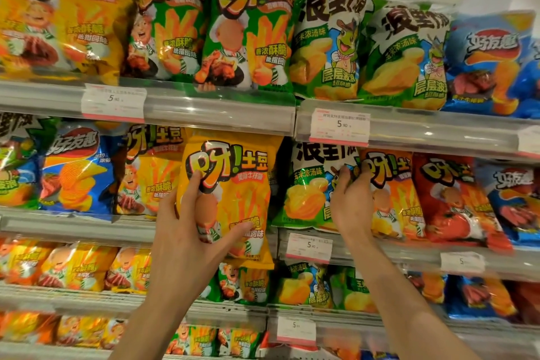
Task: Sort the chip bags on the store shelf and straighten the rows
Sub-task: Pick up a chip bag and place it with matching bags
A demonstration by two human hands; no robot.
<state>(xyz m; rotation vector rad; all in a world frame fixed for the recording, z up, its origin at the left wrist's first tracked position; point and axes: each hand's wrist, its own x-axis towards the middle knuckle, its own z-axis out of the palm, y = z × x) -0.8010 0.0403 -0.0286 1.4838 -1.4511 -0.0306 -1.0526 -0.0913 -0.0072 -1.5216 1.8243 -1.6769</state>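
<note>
My left hand [190,231] grips a yellow chip bag [242,184] and holds it in front of the second shelf, thumb across its front. My right hand [352,202] reaches between a green-and-white chip bag [306,193] and an orange chip bag [391,199] on that shelf, with its fingers curled over the orange bag's left edge. Whether it truly grips that bag is unclear. On the top shelf stand a yellow bag [76,17], two green bags [251,32], two green-and-white bags [330,44] and a blue bag [491,64].
The second shelf also carries a blue bag [79,172], another yellow bag [149,172] at the left and a red bag [455,202] at the right. Clear shelf rails [222,114] bear price tags [339,126]. Lower shelves hold several mixed bags [73,266].
</note>
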